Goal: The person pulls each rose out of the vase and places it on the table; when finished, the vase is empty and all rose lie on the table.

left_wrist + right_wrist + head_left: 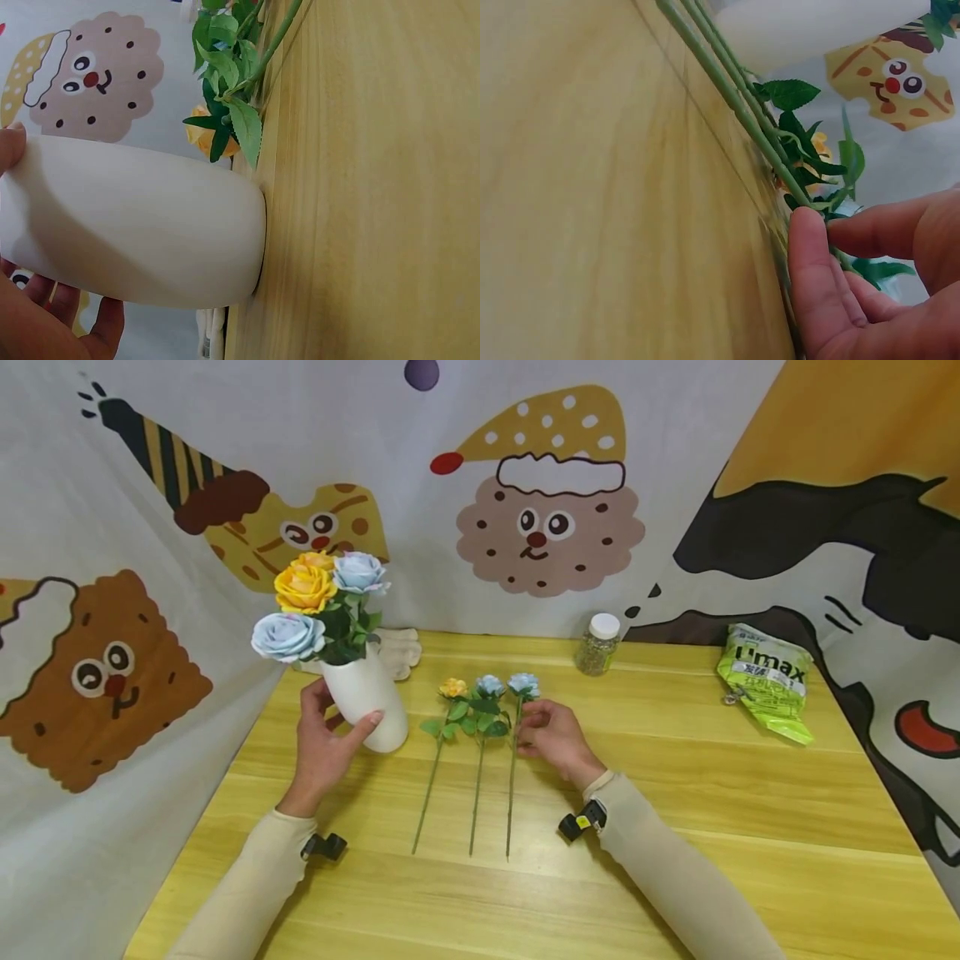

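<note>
A white vase [367, 706] holds yellow and pale blue artificial roses [303, 587]. My left hand [327, 743] grips its side, thumb across the front; in the left wrist view the vase [142, 225] has its base at the tabletop. Three loose stems lie side by side on the table: a yellow rose [453, 688], a middle blue rose [490, 686] and a right-hand blue rose [523, 685]. With thumb and fingertips, my right hand [557, 739] pinches the right-hand stem just below its bloom. That green stem [739, 112] runs into the fingertips in the right wrist view.
A clear jar with a white lid [597, 645] stands at the table's back. Farther right lies a green packet [768, 681]. White gloves [399, 652] lie partly hidden behind the vase. A printed cloth [420, 468] hangs behind the wooden table [675, 827].
</note>
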Demonstrator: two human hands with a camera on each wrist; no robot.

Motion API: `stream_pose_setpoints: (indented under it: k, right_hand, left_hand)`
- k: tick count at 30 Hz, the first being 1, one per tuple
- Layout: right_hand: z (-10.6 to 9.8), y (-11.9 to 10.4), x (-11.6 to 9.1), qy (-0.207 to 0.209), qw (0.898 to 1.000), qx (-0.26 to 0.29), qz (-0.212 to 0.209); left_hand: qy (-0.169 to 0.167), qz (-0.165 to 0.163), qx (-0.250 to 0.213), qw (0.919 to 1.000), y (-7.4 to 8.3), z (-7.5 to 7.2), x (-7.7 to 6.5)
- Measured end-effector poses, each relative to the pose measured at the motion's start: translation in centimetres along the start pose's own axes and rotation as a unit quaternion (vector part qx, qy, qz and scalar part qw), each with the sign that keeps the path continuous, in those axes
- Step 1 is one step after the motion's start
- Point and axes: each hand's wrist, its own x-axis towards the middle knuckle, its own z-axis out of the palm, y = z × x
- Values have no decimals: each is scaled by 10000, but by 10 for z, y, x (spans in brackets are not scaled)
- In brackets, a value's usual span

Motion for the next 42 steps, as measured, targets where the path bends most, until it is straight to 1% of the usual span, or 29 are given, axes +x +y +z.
stream_pose_setpoints:
  k: [7, 12, 17, 22, 27, 32, 36, 40, 42]
  right_hand:
    - [-2, -1, 3, 12, 9990, -436, -105]
    - [-2, -2, 4, -63, 9976, -671, -141]
    - [-4, -4, 2, -114, 9970, -741, -170]
    - [-7, -11, 0, -2, 9968, -751, -265]
    - [-7, -22, -2, 63, 9960, -796, -402]
    - [-3, -36, -4, -14, 9947, -812, -638]
    - [4, -52, -4, -110, 9933, -706, -905]
    - [14, -71, -4, -208, 9905, -651, -1190]
    - [20, -79, -4, -254, 9891, -616, -1311]
  left_hand:
    - [-65, 56, -61, 9999, -1, 0, 1]
    - [-36, 44, 25, 10000, -2, -1, 0]
    - [-42, 64, 30, 10000, -2, -2, 0]
    - [-84, 108, 28, 9999, -3, -2, 1]
    - [-56, 103, 53, 9999, -4, -2, 1]
    - [-26, 45, 115, 9999, -5, -2, 0]
    - [6, 35, 87, 10000, -4, -1, 0]
    - [30, 38, -86, 10000, -1, 1, -1]
    - [53, 20, -104, 9999, -1, 2, 0]
